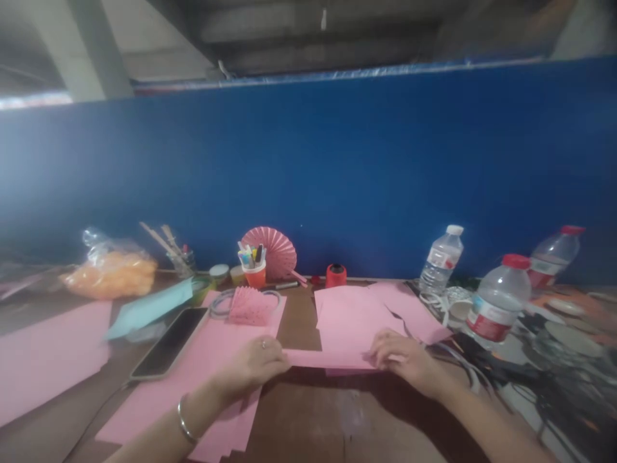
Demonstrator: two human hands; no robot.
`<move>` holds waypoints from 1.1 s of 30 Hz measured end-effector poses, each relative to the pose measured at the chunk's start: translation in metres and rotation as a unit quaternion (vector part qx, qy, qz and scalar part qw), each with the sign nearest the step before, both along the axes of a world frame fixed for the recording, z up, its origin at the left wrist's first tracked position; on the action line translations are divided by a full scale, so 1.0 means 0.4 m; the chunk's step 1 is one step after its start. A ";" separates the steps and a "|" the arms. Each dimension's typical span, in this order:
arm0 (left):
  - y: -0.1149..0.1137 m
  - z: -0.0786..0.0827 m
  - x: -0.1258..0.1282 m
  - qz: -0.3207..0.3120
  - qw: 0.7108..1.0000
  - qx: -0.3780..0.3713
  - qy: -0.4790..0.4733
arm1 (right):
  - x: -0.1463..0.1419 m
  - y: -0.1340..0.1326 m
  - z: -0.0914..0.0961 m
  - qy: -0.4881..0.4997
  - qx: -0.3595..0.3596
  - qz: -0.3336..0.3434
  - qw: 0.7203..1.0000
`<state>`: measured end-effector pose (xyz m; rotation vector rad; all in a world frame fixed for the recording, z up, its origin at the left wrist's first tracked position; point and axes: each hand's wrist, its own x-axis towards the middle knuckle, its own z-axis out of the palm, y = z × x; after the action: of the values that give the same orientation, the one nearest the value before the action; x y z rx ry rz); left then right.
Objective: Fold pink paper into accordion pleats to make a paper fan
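Pink paper strip (328,358) pinched at both ends, left hand (255,366) and right hand (402,360) closed on it over tabletop (337,418); I judge folding underway, next crease needs aligned edges.

Left hand (255,366) and right hand (402,357) low, forearms angled inward, fingers (278,364) pinched shut

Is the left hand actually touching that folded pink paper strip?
Touching. In the head view the left hand grips the pink paper strip at its left end, no gap visible.
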<state>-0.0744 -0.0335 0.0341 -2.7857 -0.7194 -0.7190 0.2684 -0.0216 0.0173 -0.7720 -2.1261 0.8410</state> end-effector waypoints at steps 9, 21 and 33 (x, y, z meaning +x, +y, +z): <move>-0.013 -0.007 0.020 -0.019 0.989 -0.115 0.093 | -0.013 -0.030 0.018 -0.182 0.042 0.072 0.980; -0.028 -0.040 0.074 0.047 0.981 -0.135 0.129 | -0.081 -0.041 -0.029 -0.239 0.129 0.008 0.962; -0.052 -0.039 0.125 0.025 0.977 -0.156 0.145 | -0.089 -0.036 -0.024 -0.220 0.179 0.053 0.957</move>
<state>-0.0244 -0.0545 0.0187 -3.0430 -0.9036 -0.1915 0.2326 -0.0362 0.0077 -0.7026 -2.6350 0.3289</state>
